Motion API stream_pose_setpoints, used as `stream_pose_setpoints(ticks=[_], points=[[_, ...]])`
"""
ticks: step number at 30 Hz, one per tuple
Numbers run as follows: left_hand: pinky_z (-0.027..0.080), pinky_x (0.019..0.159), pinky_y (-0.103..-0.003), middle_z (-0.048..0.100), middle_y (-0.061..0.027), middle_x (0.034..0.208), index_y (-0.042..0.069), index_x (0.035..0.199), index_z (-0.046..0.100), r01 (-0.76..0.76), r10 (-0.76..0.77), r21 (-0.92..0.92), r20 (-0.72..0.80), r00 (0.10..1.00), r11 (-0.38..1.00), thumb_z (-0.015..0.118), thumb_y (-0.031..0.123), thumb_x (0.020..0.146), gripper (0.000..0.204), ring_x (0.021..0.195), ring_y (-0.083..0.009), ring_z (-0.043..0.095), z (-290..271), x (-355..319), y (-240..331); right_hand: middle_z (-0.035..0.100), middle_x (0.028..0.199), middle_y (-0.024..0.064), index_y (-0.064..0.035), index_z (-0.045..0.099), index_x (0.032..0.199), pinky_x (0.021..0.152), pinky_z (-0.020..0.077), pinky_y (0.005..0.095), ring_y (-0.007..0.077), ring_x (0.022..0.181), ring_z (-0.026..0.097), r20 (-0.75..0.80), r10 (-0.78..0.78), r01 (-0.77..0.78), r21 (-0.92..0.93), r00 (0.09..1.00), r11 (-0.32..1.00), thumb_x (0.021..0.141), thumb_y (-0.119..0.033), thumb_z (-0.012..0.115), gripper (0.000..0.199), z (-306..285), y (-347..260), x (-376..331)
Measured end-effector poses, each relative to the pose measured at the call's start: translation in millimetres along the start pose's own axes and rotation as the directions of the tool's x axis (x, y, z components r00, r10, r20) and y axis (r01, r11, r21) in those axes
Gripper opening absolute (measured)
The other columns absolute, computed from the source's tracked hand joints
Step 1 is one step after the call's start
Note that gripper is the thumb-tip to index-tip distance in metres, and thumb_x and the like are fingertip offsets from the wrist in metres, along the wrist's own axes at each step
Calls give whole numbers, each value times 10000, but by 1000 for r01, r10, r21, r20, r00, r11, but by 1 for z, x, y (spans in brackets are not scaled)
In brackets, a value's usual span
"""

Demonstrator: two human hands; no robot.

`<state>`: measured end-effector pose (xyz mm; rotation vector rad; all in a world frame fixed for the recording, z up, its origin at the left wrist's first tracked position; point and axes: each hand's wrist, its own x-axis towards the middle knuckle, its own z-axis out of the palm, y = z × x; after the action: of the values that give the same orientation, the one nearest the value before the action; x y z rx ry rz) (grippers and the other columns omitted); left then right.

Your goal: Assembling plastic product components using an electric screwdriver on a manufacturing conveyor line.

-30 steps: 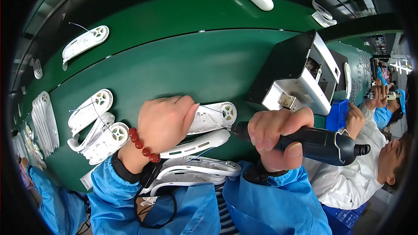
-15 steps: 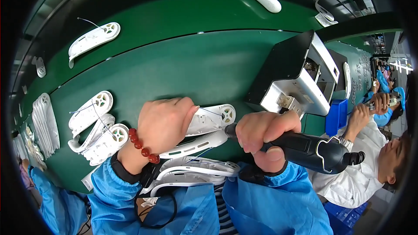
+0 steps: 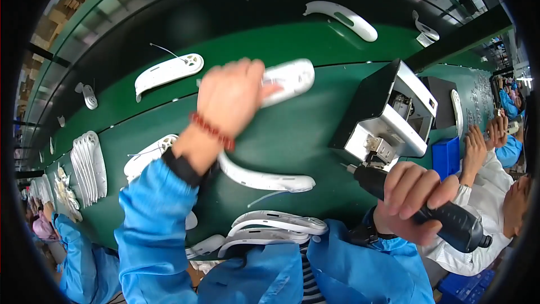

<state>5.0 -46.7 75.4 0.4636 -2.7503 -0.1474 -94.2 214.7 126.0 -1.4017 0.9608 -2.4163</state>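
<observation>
My left hand (image 3: 230, 98) is closed on a white plastic housing (image 3: 291, 81), long with a rounded end, and carries it over the far part of the green table. Its fingers hide the housing's other end, and motion smears it a little. My right hand (image 3: 413, 194) grips a black electric screwdriver (image 3: 461, 228). The screwdriver's bit points left, close to the front of a black and silver box-shaped machine (image 3: 382, 118). Below my left hand lies a curved white shell (image 3: 267, 180), with a thin wire beside it. Several white housings (image 3: 275, 222) are stacked at the near edge.
Further white housings (image 3: 152, 155) lie left of my forearm, near an upright row of shells (image 3: 89, 166). Another housing with a wire (image 3: 169, 74) rests on the far green strip. A blue bin (image 3: 446, 156) stands right of the machine, near a co-worker in white (image 3: 478, 214).
My left hand has moved away from me, lifting a white housing off the near work spot. My right hand has shifted right, bringing the screwdriver's bit from the housing to near the machine.
</observation>
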Motion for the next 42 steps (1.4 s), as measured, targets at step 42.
stream_pose_setpoints(ticks=[42], points=[[489,668,-492,647,-204,780,47,988,551,191,12,-278,594,805,941,616,217,898,204,762,-411,631,-30,-55,26,532,667,52,-81,431,1006,535,432,331,156,550,498,-161,258,-284,-165,953,945,921,-313,672,345,-39,-22,-1]])
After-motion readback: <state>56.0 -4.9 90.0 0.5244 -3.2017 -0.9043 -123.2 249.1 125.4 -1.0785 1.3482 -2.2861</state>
